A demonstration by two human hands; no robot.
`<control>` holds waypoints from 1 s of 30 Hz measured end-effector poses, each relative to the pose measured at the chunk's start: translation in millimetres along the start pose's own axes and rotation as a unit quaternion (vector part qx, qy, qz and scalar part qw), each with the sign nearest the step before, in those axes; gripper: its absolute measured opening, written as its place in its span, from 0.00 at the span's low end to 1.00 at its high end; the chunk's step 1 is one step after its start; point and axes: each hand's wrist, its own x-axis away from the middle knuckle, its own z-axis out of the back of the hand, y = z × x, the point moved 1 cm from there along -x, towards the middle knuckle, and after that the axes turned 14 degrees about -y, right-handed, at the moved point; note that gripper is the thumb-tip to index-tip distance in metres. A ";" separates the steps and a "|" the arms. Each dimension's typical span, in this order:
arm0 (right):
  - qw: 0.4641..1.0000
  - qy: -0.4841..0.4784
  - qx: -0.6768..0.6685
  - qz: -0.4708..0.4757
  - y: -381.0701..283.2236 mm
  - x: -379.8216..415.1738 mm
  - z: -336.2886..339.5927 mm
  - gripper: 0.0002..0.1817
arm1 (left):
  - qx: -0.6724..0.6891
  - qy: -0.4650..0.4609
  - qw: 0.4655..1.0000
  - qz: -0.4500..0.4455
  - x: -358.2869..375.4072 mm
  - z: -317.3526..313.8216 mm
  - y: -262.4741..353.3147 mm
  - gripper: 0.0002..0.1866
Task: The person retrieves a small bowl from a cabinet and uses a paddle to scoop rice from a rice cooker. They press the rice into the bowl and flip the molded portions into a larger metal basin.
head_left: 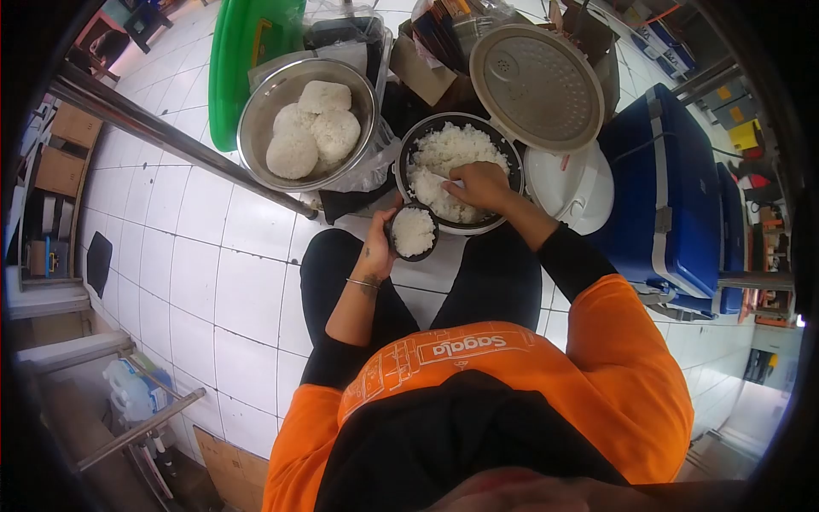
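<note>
My left hand (377, 239) is closed round a small black bowl (391, 232) filled with white rice (414, 231). To its right, my right hand (482, 186) reaches into the rice cooker pot (517, 171), its fingers closed on what looks like a white rice paddle (444, 181). The paddle's far end is hidden in the loose cooked rice (456, 147). A steel mixing bowl (247, 141) stands at the upper left with several round, moulded rice portions (293, 154) in it. The cooker's grey inner lid (537, 90) is raised behind the pot.
A white cooker part (570, 189) lies right of the pot. Blue cooler boxes (661, 192) stand farther right. A green plastic tub (243, 72) is behind the steel bowl. A metal rail (171, 132) crosses the white tiled floor (188, 247) on the left.
</note>
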 end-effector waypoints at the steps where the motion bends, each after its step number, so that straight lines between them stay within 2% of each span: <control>1: 1.000 0.004 0.002 -0.004 -0.5 -2.2 -1.5 0.19 | -0.001 0.000 1.000 -0.001 -0.1 -0.2 -0.1 0.31; 4: 0.999 0.027 -0.010 0.016 6.8 4.4 0.8 0.18 | 0.003 0.014 1.000 -0.002 2.3 -4.6 3.3 0.30; 9: 0.996 0.039 -0.075 -0.009 24.9 25.9 5.2 0.21 | 0.011 0.137 0.990 0.026 8.7 -13.9 5.9 0.29; 14: 0.984 0.075 -0.148 -0.057 30.2 59.0 14.3 0.23 | 0.011 0.087 0.996 0.032 -5.5 -45.3 10.8 0.31; 16: 0.974 0.118 -0.157 -0.110 22.5 75.7 22.4 0.19 | 0.006 0.073 0.997 0.038 -18.8 -65.9 13.3 0.31; 20: 0.981 0.125 -0.081 -0.121 -4.1 102.9 22.8 0.13 | 0.008 0.054 0.998 0.031 -58.6 -85.6 14.3 0.29; 22: 0.984 0.175 -0.020 -0.028 -15.9 110.9 13.3 0.12 | 0.001 0.057 0.998 0.038 -69.6 -95.0 15.7 0.29; 23: 0.983 0.178 -0.021 -0.031 -18.4 113.5 13.2 0.12 | -0.006 0.067 0.997 0.040 -73.4 -98.7 16.6 0.29; 25: 0.993 0.111 0.042 -0.002 -26.3 121.0 18.0 0.17 | -0.019 0.089 0.995 0.045 -76.4 -107.2 18.7 0.29; 26: 0.993 0.112 0.040 -0.004 -24.0 123.1 18.0 0.17 | -0.021 0.089 0.995 0.047 -79.2 -106.2 18.3 0.29; 28: 0.990 0.082 0.082 0.086 -20.7 125.5 18.0 0.20 | -0.075 0.093 0.992 0.048 -82.9 -100.9 23.1 0.28; 30: 0.988 0.071 0.081 0.110 -20.8 129.4 20.0 0.21 | -0.111 0.086 0.989 0.051 -85.0 -99.6 29.1 0.28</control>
